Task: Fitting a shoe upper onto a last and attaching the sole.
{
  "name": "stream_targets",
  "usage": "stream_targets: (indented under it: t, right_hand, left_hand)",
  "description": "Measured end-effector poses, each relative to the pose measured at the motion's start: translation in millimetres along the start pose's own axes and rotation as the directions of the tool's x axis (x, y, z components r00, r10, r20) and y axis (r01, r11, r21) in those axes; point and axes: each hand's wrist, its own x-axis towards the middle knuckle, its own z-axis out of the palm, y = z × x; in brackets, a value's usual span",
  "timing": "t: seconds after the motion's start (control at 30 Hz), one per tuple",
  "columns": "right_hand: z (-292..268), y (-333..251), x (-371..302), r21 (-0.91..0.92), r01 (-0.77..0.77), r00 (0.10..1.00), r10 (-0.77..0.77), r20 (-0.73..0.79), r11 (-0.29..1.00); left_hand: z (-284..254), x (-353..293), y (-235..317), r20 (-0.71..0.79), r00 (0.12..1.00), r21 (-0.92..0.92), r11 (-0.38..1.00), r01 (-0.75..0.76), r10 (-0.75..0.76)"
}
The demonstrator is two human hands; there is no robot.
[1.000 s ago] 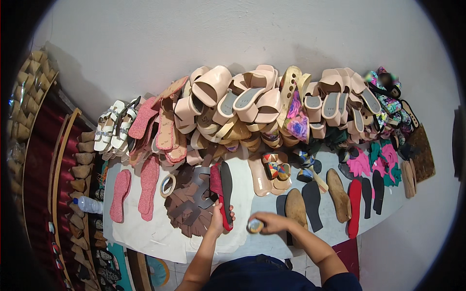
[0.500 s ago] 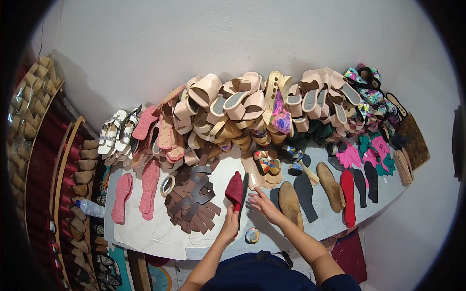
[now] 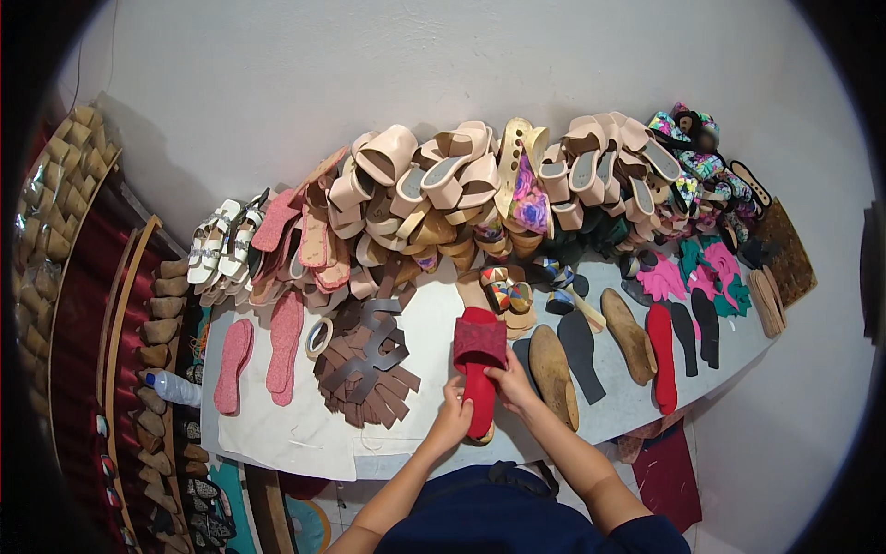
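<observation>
A red slide sandal [image 3: 481,369] with a dark red strap is held above the table's front part, its footbed facing up and its toe pointing away from me. My left hand [image 3: 453,417] grips its left edge near the heel. On the opposite edge, just below the strap, my right hand [image 3: 513,380] is closed with the thumb on top. Partly hidden under the heel is a small round patterned thing. Right of the sandal lie a wooden shoe last [image 3: 554,377] and a dark grey sole [image 3: 580,358]. Brown leather strips [image 3: 367,374] are heaped to the left.
Pale pink heeled sandals [image 3: 452,171] and patterned shoes are piled along the wall. Pink insoles [image 3: 233,367] and a tape roll [image 3: 318,338] lie on the left; another last [image 3: 628,335] and a red insole [image 3: 662,358] on the right. A shelf of lasts [image 3: 159,331] stands far left.
The sandal has turned from edge-on to footbed up. My right hand, open and apart from it before, has closed on its right edge. My left hand still holds it.
</observation>
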Motion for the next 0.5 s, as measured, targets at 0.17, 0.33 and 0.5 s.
stream_targets:
  t: [0.17,0.33,0.5]
  right_hand:
    - [-13.3,-3.4,15.4,0.006,-0.042,0.993,0.043,-0.112,0.999]
    - [-16.0,-3.8,31.3,-0.069,-0.151,0.987,0.148,-0.055,0.986]
    - [-9.0,10.7,13.9,-0.111,-0.171,0.956,0.138,-0.258,0.979]
  left_hand:
    - [-14.2,8.4,2.6,0.33,0.868,-0.708,0.512,0.487,-0.37]
    - [-5.6,14.6,3.5,0.278,0.883,-0.661,0.592,0.462,-0.379]
    - [-4.6,-1.2,-1.4,0.282,0.881,-0.593,0.652,0.472,-0.381]
